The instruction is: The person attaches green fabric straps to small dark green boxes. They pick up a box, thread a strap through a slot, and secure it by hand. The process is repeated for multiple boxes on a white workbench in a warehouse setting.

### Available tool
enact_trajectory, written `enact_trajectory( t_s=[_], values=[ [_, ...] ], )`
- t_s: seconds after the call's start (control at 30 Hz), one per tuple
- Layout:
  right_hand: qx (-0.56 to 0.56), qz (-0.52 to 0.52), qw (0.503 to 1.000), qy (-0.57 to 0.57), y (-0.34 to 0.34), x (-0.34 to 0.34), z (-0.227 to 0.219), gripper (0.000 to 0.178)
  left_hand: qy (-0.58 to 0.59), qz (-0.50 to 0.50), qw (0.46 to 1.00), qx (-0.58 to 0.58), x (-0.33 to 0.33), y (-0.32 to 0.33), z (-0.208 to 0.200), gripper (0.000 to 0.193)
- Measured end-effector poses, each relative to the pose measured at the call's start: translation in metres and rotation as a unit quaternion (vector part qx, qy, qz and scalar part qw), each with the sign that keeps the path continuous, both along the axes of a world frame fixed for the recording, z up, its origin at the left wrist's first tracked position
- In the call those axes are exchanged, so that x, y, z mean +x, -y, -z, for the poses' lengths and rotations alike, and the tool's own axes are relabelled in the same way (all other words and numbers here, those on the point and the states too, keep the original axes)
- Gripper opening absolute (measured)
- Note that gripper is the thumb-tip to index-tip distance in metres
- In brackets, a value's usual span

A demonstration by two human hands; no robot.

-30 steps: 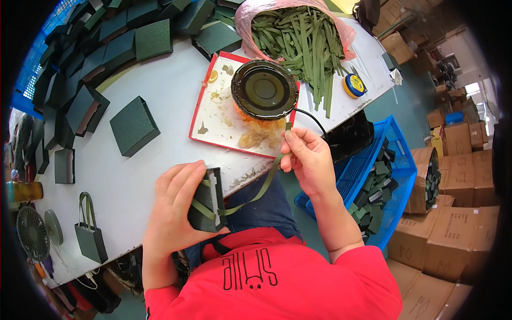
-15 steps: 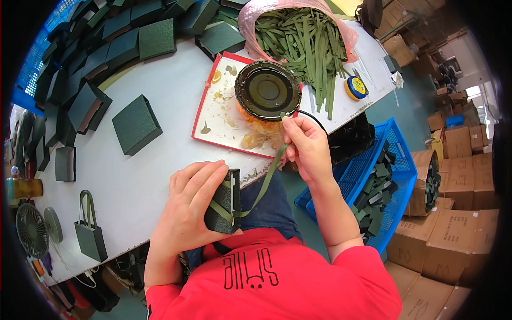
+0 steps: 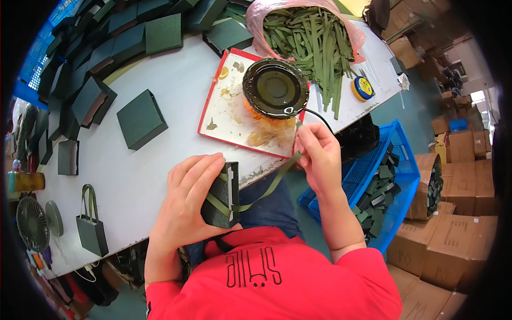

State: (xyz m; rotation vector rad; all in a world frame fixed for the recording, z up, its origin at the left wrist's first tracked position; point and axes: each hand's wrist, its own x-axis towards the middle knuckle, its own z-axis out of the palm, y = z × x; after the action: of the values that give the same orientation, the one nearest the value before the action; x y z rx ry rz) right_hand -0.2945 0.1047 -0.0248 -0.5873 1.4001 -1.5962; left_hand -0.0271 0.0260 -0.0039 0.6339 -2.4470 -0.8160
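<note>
My left hand point(image 3: 188, 198) is closed round a small dark green box point(image 3: 219, 214), held on its side above the table's near edge. A flat green ribbon point(image 3: 271, 189) runs from the box, slack, up to my right hand point(image 3: 320, 152). Thumb and fingers there pinch the ribbon close to its free end, just below a round black pot point(image 3: 276, 88) of dark, shiny liquid. The pot stands on a white tray with a red rim point(image 3: 205, 113), smeared with amber drips.
Green ribbons point(image 3: 320, 53) spill from a pink plastic bag point(image 3: 257, 21). Many green boxes point(image 3: 125, 45) crowd the far left. A finished-looking handled box point(image 3: 92, 234) and a small fan point(image 3: 33, 224) stand at left. Right: a blue crate point(image 3: 397, 213), cartons point(image 3: 458, 240) and a round tin point(image 3: 362, 88).
My right hand, with the ribbon's end, has moved slightly right and down, from the pot's rim to just below it. The left hand still holds the box.
</note>
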Motion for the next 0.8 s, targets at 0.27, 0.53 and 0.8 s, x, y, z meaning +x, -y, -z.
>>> enact_trajectory(
  t_s=[0.27, 0.53, 0.8],
  values=[
    [0.073, -0.265, 0.961, 0.01, -0.016, 0.036, -0.034, 0.016, -0.052, 0.032, 0.996, 0.072, -0.002, 0.002, -0.005, 0.11],
    [0.101, -0.32, 0.942, 0.017, -0.006, 0.04, -0.028, 0.017, -0.085, 0.054, 0.993, 0.06, -0.003, 0.0, 0.001, 0.11],
    [0.107, -0.326, 0.939, 0.002, -0.003, 0.04, -0.024, 0.02, -0.072, 0.07, 0.994, 0.037, -0.003, 0.003, -0.005, 0.112]
  ],
)
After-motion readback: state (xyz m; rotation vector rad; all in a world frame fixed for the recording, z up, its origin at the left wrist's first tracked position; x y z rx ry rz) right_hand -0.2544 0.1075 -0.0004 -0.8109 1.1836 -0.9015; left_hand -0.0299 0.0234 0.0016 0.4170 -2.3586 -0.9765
